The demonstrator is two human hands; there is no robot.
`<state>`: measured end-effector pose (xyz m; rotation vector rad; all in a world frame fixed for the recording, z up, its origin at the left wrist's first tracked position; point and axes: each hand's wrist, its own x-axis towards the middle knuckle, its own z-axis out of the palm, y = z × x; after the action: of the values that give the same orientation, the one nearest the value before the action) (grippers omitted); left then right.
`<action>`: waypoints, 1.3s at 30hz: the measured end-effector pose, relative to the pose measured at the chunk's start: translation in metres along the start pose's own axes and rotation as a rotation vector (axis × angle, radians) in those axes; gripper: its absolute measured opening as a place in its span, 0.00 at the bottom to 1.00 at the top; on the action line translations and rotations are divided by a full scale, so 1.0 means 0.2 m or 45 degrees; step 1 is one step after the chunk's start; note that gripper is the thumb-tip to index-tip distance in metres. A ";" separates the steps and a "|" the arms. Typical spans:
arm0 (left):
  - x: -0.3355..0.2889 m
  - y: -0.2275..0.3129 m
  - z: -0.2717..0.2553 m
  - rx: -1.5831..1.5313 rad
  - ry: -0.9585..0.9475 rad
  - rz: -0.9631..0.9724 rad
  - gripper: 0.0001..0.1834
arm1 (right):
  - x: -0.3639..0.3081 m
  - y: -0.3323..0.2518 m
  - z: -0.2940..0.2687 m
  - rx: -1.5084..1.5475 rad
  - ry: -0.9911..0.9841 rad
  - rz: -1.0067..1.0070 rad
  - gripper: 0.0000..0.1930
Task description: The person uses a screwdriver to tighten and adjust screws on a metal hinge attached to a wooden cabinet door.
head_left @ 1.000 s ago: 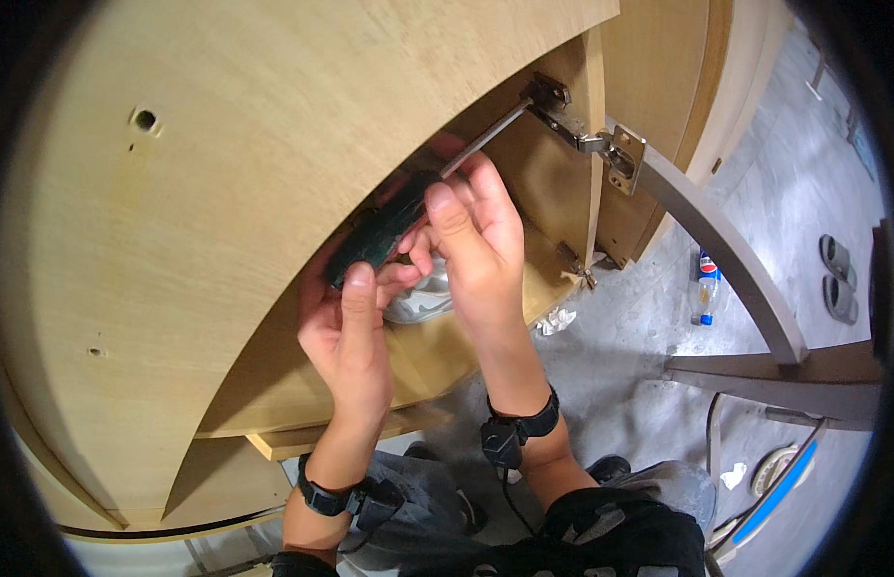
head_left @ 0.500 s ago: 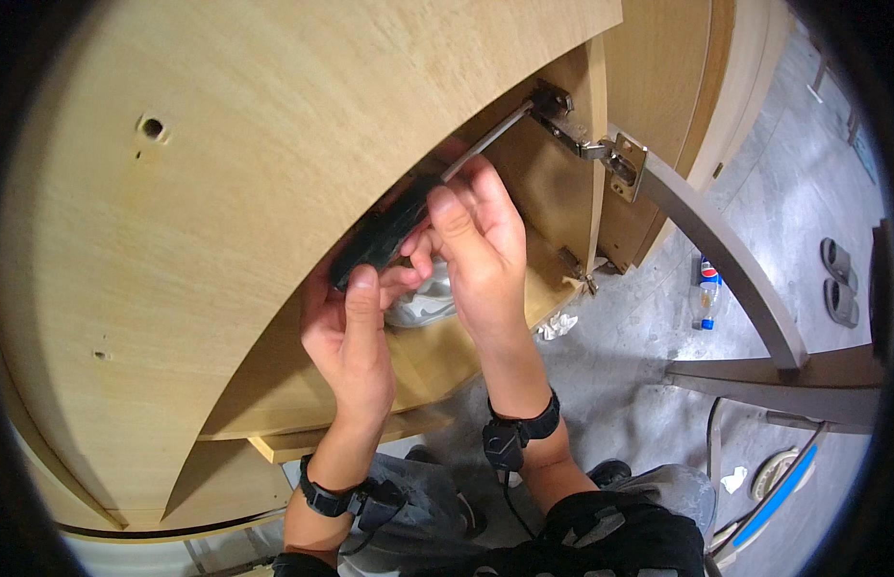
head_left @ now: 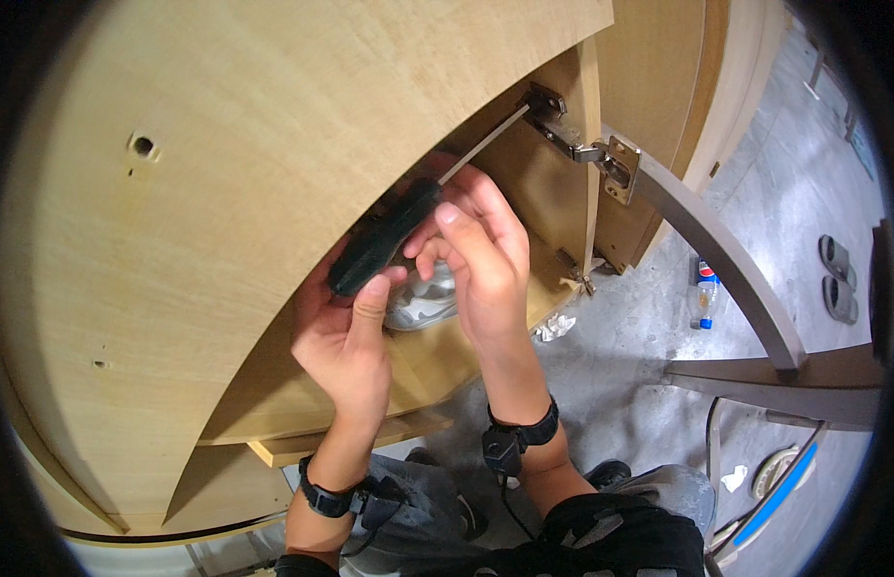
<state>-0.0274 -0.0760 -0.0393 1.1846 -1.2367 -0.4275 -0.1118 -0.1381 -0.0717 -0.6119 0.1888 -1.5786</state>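
Observation:
A screwdriver (head_left: 385, 238) with a thick, dark handle slants up to the right under the wooden panel. Its thin metal shaft reaches a metal cabinet hinge (head_left: 553, 108) on the inner side wall; the tip's exact seat is too dark to make out. At the handle's butt end, my left hand (head_left: 346, 337) is closed, thumb on the near side and fingers partly behind it. My right hand (head_left: 485, 255) curls round the handle's front end, fingers behind and beside it, its thumb lifted slightly off. The hinge's outer cup plate (head_left: 621, 170) sticks out past the wall edge.
The large wooden panel (head_left: 226, 173) covers the left side. Inside the cabinet lies a clear plastic bag (head_left: 423, 303). Crumpled paper (head_left: 557, 328), a bottle (head_left: 707, 298) and slippers (head_left: 837, 279) are on the grey floor. A curved metal bar (head_left: 721, 250) stands at right.
My right thumb has come away from the handle, and more of the handle shows between my hands. My left hand has shifted slightly left; the shaft still points at the hinge.

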 end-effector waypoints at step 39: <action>0.05 0.08 -0.02 -0.092 0.023 -0.380 0.21 | 0.03 0.04 0.01 0.595 -0.323 0.179 0.18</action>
<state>-0.0265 -0.0762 -0.0196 1.3124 -1.0229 -0.6751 -0.1042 -0.1452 -0.0729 -0.4135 -0.3147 -1.3321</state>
